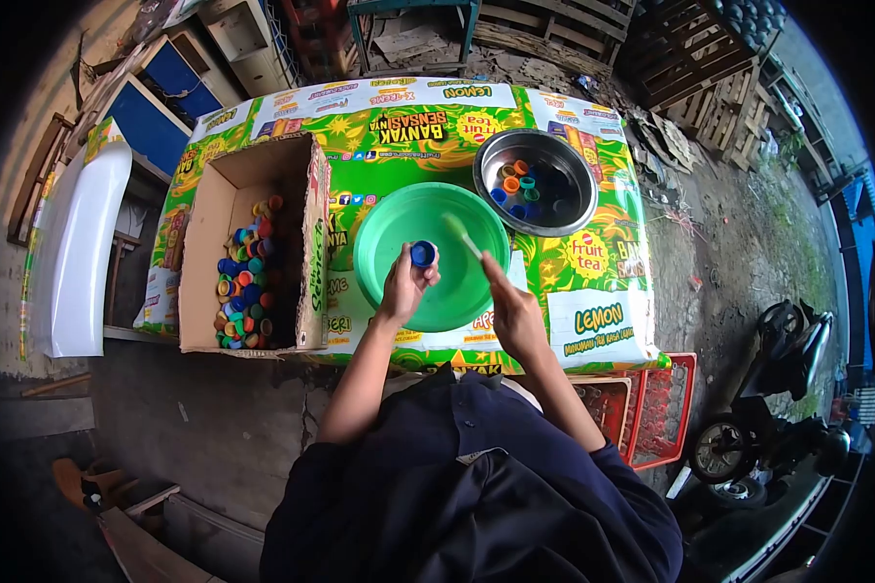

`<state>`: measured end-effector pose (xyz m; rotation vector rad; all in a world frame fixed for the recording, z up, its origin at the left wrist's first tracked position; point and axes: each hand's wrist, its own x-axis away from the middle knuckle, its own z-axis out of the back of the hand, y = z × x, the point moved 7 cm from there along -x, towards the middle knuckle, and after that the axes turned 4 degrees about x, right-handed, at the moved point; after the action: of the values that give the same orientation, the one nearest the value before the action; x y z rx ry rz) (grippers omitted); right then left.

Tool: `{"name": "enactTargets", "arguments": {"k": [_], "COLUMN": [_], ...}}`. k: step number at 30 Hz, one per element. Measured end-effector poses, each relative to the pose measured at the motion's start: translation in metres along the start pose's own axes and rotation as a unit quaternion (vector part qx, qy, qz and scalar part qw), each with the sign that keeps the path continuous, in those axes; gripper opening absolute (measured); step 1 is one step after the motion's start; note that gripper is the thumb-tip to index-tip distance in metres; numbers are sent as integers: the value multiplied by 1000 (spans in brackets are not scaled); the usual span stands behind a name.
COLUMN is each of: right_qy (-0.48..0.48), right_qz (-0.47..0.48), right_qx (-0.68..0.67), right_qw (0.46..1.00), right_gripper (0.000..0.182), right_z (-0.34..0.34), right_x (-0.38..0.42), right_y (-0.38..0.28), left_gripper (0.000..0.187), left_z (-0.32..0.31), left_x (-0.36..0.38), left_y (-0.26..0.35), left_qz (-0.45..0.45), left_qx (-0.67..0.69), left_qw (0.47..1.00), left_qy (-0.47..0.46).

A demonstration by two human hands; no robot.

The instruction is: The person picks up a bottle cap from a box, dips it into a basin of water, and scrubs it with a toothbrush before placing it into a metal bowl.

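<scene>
Over the near left part of a green basin (379, 219), my left hand (405, 289) grips a dark blue bottle cap (423, 255) between its fingers. My right hand (517, 316) is closed around the handle of a small brush (464, 236), whose pale green head points up and left above the basin. The brush and the cap are apart. Behind and right of the basin is a steel bowl (581, 222) with orange, blue and teal caps in dark liquid. At the left, a cardboard box (319, 243) holds a pile of coloured caps (248, 277).
A green patterned cover (379, 165) lies on the table. Red crates (685, 413) stand below its near right edge. A motorcycle (773, 374) is at the right, with wooden pallets (710, 87) at the back right. Blue and white cabinets (156, 107) stand at the back left.
</scene>
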<state>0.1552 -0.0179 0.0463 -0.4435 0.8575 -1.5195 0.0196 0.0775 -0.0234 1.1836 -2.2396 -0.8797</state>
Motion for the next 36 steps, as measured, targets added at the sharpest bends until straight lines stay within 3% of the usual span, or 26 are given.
{"name": "enactTargets", "arguments": {"k": [2, 4, 5, 6, 8, 10, 11, 15, 18, 21, 22, 24, 26, 27, 28, 30, 34, 35, 36], "right_qy": [-86, -64, -12, 40, 37, -63, -60, -39, -33, 101, 168, 209, 188, 175, 178, 183, 114, 102, 90], "right_qz": [86, 47, 7, -34, -15, -75, -35, -4, -27, -16, 2, -10, -68, -95, -61, 5, 21, 8, -6], "right_qx": [81, 70, 8, -55, -73, -42, -45, -76, -4, 56, 28, 147, 140, 137, 121, 90, 74, 66, 58], "right_qw": [989, 994, 1000, 997, 997, 994, 997, 996, 999, 993, 985, 967, 970, 970, 975, 979, 990, 993, 994], "right_gripper": [51, 52, 51, 50, 48, 53, 61, 43, 34, 26, 38, 61, 72, 68, 66, 62, 49, 47, 46], "right_z": [-13, -7, 1, 7, 0, -7, -13, -37, -24, 21, 35, 66, 76, 75, 68, 48, 4, -3, -8], "right_x": [8, -2, -8, -14, -27, -34, -37, -40, -47, -75, -84, -93, -97, -95, -91, -82, -67, -63, -59], "right_y": [-10, -1, 4, 8, 7, -4, -8, -1, 13, 42, 61, 59, 63, 59, 54, 46, 26, 23, 21], "left_gripper": [41, 42, 43, 43, 43, 42, 41, 41, 47, 46, 41, 35, 29, 28, 27, 28, 37, 46, 52], "left_z": [-8, -15, -14, -14, -18, -20, -8, -2, -6, -12, -12, 0, 30, 53, 78, 119, 169, 174, 181], "left_x": [2, 2, 0, 1, 2, 4, 0, 4, 14, 32, 41, 56, 69, 74, 79, 84, 70, 69, 68], "left_y": [3, 2, 0, -2, -4, -7, -19, -24, -17, 34, 53, 95, 143, 164, 183, 207, 178, 170, 161], "left_qz": [28, 53, 71, 89, 125, 140, 152, 141, 158, 54, 34, -20, -92, -129, -165, -149, 35, 16, 53], "left_qx": [-3, -1, 6, 7, 9, -51, -50, -106, -157, -327, -340, -342, -367, -382, -396, -553, -710, -776, -799], "left_qw": [1000, 999, 996, 995, 992, 989, 986, 984, 974, 943, 938, 939, 924, 909, 890, 787, 693, 622, 587], "left_qy": [-5, -9, -62, -51, -31, -8, -41, 18, -34, -36, -53, -26, 61, 108, 154, 228, 119, 106, 121]}}
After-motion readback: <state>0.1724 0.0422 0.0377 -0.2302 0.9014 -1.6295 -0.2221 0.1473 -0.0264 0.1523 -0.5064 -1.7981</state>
